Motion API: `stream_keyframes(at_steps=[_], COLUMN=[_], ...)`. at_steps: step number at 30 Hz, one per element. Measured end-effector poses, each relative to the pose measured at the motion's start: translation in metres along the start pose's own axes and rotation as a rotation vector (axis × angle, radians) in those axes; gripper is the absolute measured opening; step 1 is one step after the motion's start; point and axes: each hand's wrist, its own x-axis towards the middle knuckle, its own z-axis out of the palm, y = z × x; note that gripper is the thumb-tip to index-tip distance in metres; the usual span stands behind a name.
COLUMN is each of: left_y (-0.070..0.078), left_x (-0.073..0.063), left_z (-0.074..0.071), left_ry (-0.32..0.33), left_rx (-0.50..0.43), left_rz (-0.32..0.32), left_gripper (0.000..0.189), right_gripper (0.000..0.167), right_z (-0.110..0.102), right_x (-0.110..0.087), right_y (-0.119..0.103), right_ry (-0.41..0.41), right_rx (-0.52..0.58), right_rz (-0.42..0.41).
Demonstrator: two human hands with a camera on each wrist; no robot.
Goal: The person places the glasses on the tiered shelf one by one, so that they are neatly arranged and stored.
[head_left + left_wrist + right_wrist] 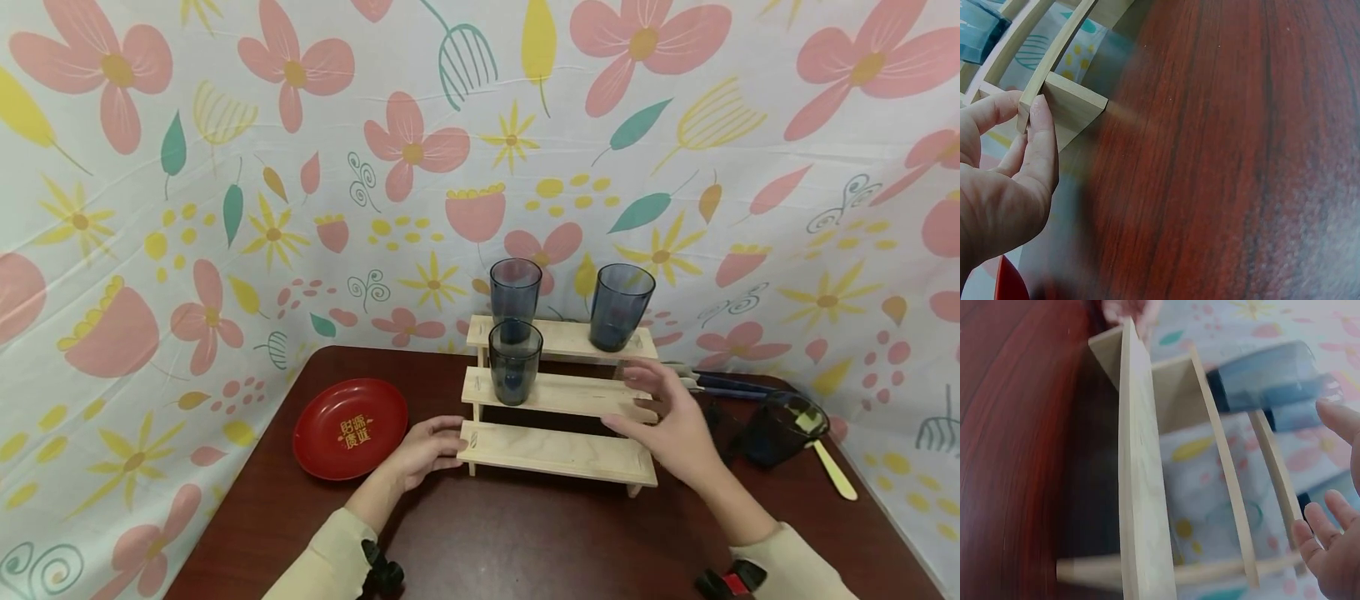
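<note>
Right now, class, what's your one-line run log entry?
left hand: pinches wooden rack; right hand: empty; top tier: two glasses; middle tier: one glass

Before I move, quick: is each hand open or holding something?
Left hand: closed, pinching the wooden rack at the left end of its lowest tier.
Right hand: open, holding nothing, near the rack's right end.

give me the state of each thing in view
Rack: standing upright
Back left glass: upright on rack
Back right glass: upright on rack
Front glass: upright on rack
Far right glass: contents unclear
Red plate: lying face up
Left grip: pinching rack's end
Right grip: holding nothing
</note>
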Motion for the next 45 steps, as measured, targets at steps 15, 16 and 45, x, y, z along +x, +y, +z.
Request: stream_keyframes(at_steps=[15, 16, 45], left_y=[0.000, 0.000, 0.002], left_x=[-0.002, -0.002, -0.002], left_z=[-0.001, -0.001, 0.001], left_ry=[0.005, 0.004, 0.002], left_rx=[0.011, 0.012, 0.015], left_rz=[0.000, 0.000, -0.004], left_gripper=[0.061, 0.061, 0.061], right_gripper=[0.101, 0.104, 0.109], right_z=[-0.071, -0.072, -0.069], right_x=[-0.045, -0.047, -0.082], right_y=[0.033, 0.039, 0.116], right_ry=[0.173, 0.174, 0.016], right_rx=[-0.326, -0.321, -0.226], right_rz=[0.105, 0.124, 0.338])
